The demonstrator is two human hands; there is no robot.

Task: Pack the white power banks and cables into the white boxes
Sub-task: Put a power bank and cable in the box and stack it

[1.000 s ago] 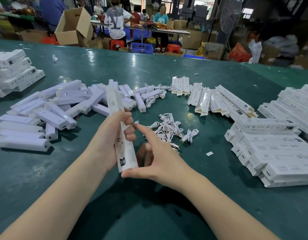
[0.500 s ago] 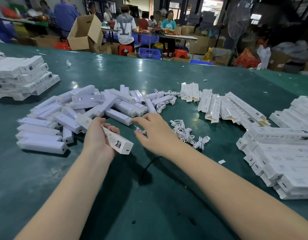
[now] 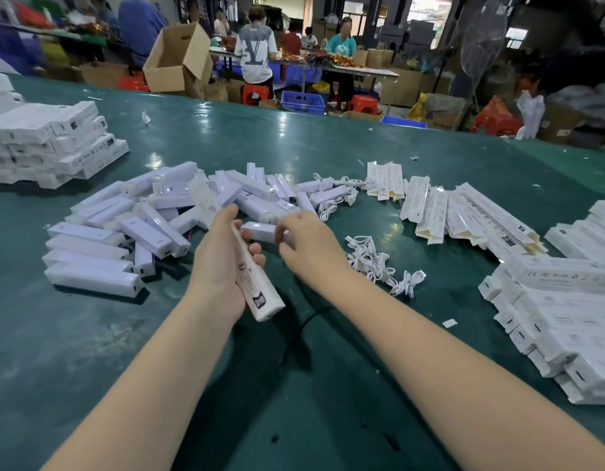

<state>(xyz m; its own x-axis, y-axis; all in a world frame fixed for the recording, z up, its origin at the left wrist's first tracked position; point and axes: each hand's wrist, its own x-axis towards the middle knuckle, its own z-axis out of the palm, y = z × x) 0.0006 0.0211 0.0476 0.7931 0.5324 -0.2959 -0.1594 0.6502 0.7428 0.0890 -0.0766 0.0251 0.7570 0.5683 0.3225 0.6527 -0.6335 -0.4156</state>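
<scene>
1. A long, slim white box (image 3: 257, 287) of printed card is gripped by the left hand (image 3: 219, 263), the fingers curled round its middle; its near end, bearing small dark print, juts toward the camera, and its far end rises tilted over the pile behind.
2. A white power bank (image 3: 260, 231), a smooth glossy rectangular block, is pinched at its near end by the curled fingers of the right hand (image 3: 307, 246), just beside the box and right by the left fingertips.
3. A loose heap of power banks (image 3: 131, 226), all hard, shiny and square-edged, is spread across the table to the left and behind the hands, lying at many angles.
4. Small coiled white cables (image 3: 375, 263), thin and rubbery-looking, are clustered just right of the right hand; more are seen further back beside the heap.
5. Flat, unfilled card sleeves (image 3: 430, 209) with fine print are fanned out at the right rear.
6. Filled boxes are stacked in rows at the right edge (image 3: 566, 321) and in a neat pile at the far left (image 3: 53, 144).
7. Everything is borne by a dark green table (image 3: 294, 402), matte with scuffed pale patches and glossy reflections further off.
8. Brown corrugated cartons (image 3: 175, 59) and seated people are visible beyond the table.
</scene>
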